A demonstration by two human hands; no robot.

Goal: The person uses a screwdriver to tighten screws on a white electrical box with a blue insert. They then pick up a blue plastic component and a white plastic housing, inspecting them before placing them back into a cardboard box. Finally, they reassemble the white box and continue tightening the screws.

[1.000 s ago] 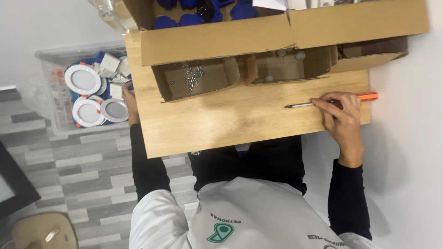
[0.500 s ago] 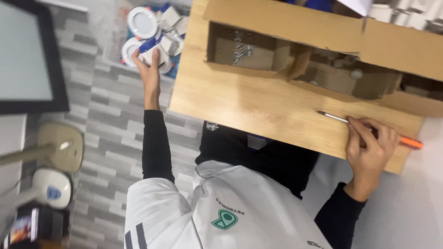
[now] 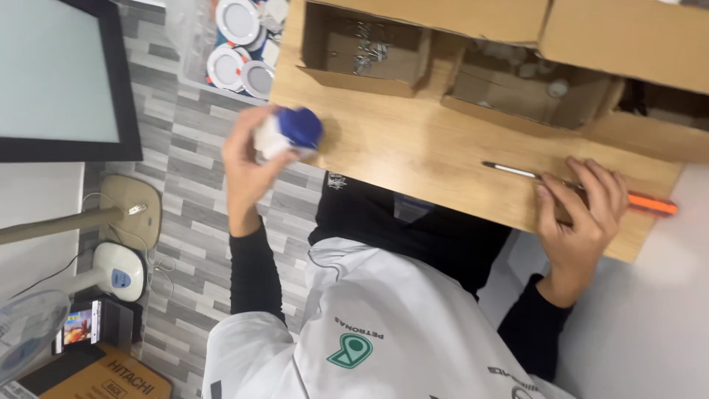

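Left hand point(image 3: 247, 166) raised just off the near left corner of the wooden worktop point(image 3: 413, 159), fingers curled tight around a small blue-and-white fitting point(image 3: 288, 134); blue cap end points toward the worktop, white part sits in the palm, somewhat blurred, so finer shape cannot be told. The fitting hangs over the worktop's left edge, touching nothing but the hand. Right hand point(image 3: 580, 214) lies flat at the near right edge of the worktop, fingers spread and bent over a screwdriver point(image 3: 583, 188), pinning it to the wood; its metal shaft sticks out to the left of the fingers, the orange handle out to the right toward the right corner. Whether the hand truly grips the tool or only presses on it cannot be told. Black sleeves on both arms, white top below. Farther in from the hands, along the far side of the worktop, a row of open cardboard boxes point(image 3: 473, 55): the left compartment holds a small heap of metal clips point(image 3: 369, 48), the middle one some pale round parts, dim in shadow. Beyond the worktop's far left corner, down on the grey plank floor point(image 3: 177, 185), a clear bin point(image 3: 185, 44) with round white downlights point(image 3: 236, 22) stacked inside. Left of that, a dark-framed panel point(image 3: 63, 77), and lower down a fan base point(image 3: 118, 270).
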